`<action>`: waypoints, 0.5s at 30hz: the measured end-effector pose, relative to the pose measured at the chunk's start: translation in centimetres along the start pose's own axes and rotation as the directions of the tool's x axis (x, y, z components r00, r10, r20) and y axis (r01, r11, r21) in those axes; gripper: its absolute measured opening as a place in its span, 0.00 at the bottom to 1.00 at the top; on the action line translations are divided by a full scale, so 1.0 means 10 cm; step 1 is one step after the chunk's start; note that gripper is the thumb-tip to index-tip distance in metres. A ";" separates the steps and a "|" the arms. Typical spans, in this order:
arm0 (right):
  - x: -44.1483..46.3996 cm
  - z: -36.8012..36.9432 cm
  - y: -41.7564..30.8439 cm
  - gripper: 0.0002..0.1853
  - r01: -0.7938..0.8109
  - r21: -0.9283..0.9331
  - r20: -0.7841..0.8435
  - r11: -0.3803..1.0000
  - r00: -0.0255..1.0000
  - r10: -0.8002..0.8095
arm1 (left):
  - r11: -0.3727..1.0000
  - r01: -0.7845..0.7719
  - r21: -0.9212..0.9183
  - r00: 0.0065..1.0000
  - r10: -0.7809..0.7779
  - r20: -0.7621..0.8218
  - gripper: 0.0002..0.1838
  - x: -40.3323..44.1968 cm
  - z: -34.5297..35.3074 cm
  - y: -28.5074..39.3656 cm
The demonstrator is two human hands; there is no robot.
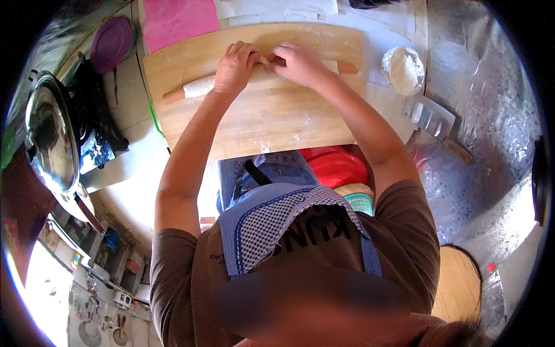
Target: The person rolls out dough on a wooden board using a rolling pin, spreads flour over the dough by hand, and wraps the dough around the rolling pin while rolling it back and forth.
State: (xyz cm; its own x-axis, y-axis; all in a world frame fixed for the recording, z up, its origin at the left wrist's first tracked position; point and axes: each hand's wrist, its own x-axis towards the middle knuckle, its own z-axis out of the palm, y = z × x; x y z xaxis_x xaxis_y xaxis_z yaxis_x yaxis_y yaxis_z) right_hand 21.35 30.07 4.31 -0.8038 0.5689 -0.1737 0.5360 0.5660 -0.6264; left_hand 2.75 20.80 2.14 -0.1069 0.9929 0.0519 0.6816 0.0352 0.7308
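A rolling pin [173, 95] lies across a wooden board [260, 118], its two tan ends sticking out of a pale, floury sheet of dough [198, 88] wrapped around it. My left hand [236, 66] rests over the wrapped pin left of its middle, fingers curled and pinching the dough. Close beside it, my right hand [298, 62] also has its fingers bent and pressed together on the dough. A small raised bit of dough shows between the two hands. Their fingertips are partly hidden.
Right of the board stand a bowl of white flour [404, 70] and a broad-bladed cleaver [430, 117]. A pink sheet [180, 23] lies behind the board. At the left are a purple lid [111, 44] and a large metal pot lid [53, 136]. Red basins [335, 166] sit below the front edge.
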 end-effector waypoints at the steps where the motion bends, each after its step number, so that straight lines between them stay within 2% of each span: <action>1: 0.04 0.01 -0.01 0.18 -0.001 0.000 -0.001 1.000 1.000 0.001 | 1.000 -0.001 0.000 1.000 0.001 0.001 0.04 0.01 0.02 -0.02; 3: 0.13 0.03 -0.04 0.15 -0.119 -0.022 0.016 0.993 0.993 0.119 | 1.000 -0.006 -0.004 0.999 0.005 -0.049 0.05 0.02 0.06 -0.06; 4: 0.17 0.03 -0.06 0.15 -0.120 -0.022 0.015 0.993 0.993 0.120 | 1.000 -0.006 -0.004 0.999 0.006 -0.048 0.05 0.02 0.07 -0.07; 6: 0.25 0.02 -0.09 0.14 -0.237 0.046 0.020 0.971 0.972 0.236 | 0.996 0.085 -0.004 0.993 -0.085 -0.086 0.05 0.03 0.10 -0.05; 10: 0.46 0.05 0.08 0.12 -0.215 -0.016 0.063 0.976 0.974 0.216 | 0.998 0.066 -0.021 0.983 -0.069 -0.168 0.05 -0.03 0.07 0.03; 12: 0.52 0.10 0.18 0.11 -0.111 0.135 0.020 0.985 0.994 0.109 | 0.999 0.036 0.033 0.987 -0.030 -0.158 0.05 -0.13 0.06 0.06; 13: 0.53 0.08 0.19 0.11 -0.113 0.134 0.018 0.984 0.994 0.112 | 0.999 0.033 0.032 0.987 -0.027 -0.157 0.05 -0.18 0.06 0.08; 15: 0.58 0.04 0.20 0.10 -0.117 0.070 0.100 0.991 0.989 0.109 | 0.993 -0.063 0.098 0.985 0.077 -0.154 0.06 -0.31 0.08 0.11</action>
State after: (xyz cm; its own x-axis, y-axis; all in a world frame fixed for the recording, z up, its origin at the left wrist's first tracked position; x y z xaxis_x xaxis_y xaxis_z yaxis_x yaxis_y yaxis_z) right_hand 17.69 34.29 1.75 -0.7621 0.5647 -0.3166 0.6067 0.4522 -0.6538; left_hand 4.41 17.83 2.30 -0.1639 0.9633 0.2124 0.7544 -0.0163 0.6563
